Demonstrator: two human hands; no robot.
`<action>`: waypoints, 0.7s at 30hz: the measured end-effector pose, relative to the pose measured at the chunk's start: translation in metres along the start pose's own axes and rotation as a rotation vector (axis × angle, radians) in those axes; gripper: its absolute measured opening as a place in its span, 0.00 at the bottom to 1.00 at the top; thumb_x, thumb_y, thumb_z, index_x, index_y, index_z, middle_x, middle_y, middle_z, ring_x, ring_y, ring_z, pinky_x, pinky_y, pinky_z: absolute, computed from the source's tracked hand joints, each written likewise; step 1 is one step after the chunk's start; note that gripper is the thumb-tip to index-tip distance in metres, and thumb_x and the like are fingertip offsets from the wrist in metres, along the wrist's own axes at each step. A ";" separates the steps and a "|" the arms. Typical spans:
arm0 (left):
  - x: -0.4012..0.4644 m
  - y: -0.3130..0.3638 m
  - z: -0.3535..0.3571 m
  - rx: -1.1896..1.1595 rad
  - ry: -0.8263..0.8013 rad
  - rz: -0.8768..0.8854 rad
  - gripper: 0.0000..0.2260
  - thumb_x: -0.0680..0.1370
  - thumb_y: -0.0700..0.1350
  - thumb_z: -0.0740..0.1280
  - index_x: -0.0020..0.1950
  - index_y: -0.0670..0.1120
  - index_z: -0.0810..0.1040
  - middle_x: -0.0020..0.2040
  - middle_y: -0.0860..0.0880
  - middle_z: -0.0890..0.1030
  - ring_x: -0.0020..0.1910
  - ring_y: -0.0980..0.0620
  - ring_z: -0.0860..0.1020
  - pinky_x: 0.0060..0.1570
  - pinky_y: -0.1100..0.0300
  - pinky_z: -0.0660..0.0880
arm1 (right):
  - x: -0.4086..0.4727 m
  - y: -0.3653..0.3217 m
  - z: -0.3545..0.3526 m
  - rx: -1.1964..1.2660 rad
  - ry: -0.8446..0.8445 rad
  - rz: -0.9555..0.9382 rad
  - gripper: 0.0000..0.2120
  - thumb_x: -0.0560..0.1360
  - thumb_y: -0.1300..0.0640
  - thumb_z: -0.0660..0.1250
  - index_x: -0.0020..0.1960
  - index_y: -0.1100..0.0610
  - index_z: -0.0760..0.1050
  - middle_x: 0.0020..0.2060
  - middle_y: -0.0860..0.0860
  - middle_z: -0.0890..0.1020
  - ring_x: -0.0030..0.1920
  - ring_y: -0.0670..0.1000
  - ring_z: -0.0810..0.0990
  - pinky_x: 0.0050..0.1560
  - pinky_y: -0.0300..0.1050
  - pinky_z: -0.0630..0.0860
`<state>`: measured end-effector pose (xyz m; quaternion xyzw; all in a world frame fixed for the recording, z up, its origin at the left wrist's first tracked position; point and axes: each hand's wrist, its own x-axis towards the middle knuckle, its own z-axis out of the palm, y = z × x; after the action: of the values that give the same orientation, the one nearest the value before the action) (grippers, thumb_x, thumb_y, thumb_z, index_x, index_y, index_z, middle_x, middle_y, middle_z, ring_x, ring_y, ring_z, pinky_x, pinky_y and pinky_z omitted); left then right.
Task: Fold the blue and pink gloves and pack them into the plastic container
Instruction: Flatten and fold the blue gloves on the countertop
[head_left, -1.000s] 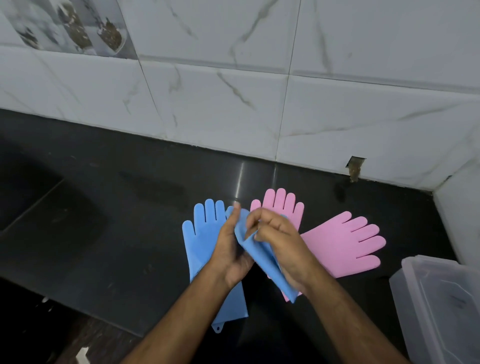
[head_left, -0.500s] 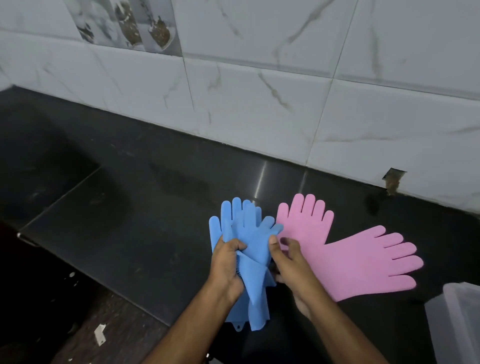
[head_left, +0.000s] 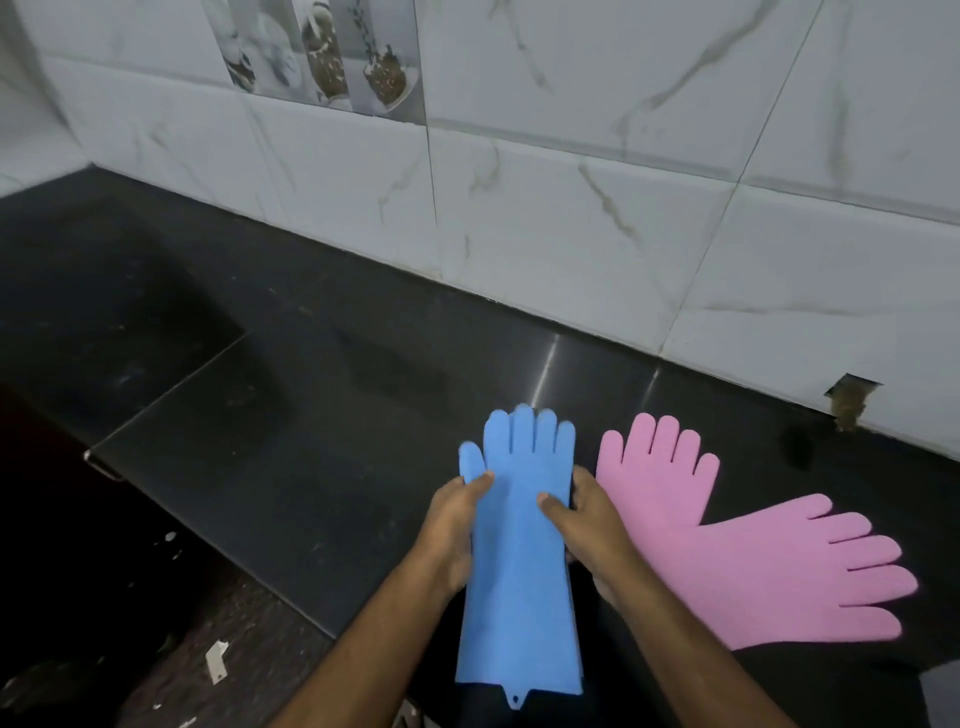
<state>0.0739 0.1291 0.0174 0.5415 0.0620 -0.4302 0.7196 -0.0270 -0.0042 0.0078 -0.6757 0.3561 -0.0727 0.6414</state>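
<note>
The blue gloves (head_left: 519, 582) lie flat and straight on the black counter, stacked so that they look like one, fingers toward the wall and cuffs over the front edge. My left hand (head_left: 451, 527) grips their left edge with the thumb on top. My right hand (head_left: 589, 530) grips the right edge the same way. Two pink gloves lie flat to the right: one pink glove (head_left: 654, 480) points at the wall, and the other pink glove (head_left: 789, 571) points right, overlapping it at the cuffs. The plastic container is not clearly in view.
The black counter (head_left: 311, 415) runs along a white marble-tiled wall (head_left: 571, 218). Its front edge cuts diagonally at lower left, with a speckled floor (head_left: 171, 670) below. A small hole in the wall (head_left: 849, 400) sits at the far right.
The crumpled blue glove has been spread out flat on top of the other blue glove. Both hands moved to its sides. The view shifted left, so the container left the frame.
</note>
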 end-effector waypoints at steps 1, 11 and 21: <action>0.005 -0.003 -0.006 0.074 0.039 0.033 0.12 0.83 0.43 0.67 0.61 0.36 0.80 0.57 0.36 0.86 0.53 0.39 0.86 0.48 0.48 0.84 | 0.004 0.009 0.002 -0.105 0.031 0.020 0.14 0.80 0.56 0.67 0.64 0.49 0.72 0.56 0.46 0.83 0.53 0.49 0.85 0.51 0.55 0.85; 0.020 -0.015 -0.008 0.308 0.132 0.234 0.10 0.80 0.34 0.62 0.54 0.45 0.80 0.52 0.44 0.86 0.46 0.50 0.86 0.43 0.60 0.82 | 0.006 0.031 0.011 -0.524 0.144 -0.174 0.24 0.84 0.51 0.60 0.79 0.48 0.61 0.65 0.43 0.77 0.62 0.48 0.79 0.63 0.43 0.76; 0.021 -0.019 -0.014 0.382 0.182 0.230 0.10 0.82 0.38 0.66 0.61 0.49 0.74 0.57 0.47 0.84 0.54 0.50 0.84 0.57 0.49 0.83 | 0.011 0.029 0.014 -0.437 0.203 -0.092 0.15 0.82 0.52 0.65 0.66 0.54 0.68 0.59 0.49 0.81 0.50 0.47 0.79 0.50 0.40 0.74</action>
<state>0.0792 0.1280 -0.0137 0.7078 -0.0181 -0.2987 0.6398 -0.0231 0.0031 -0.0252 -0.8030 0.3950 -0.0905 0.4371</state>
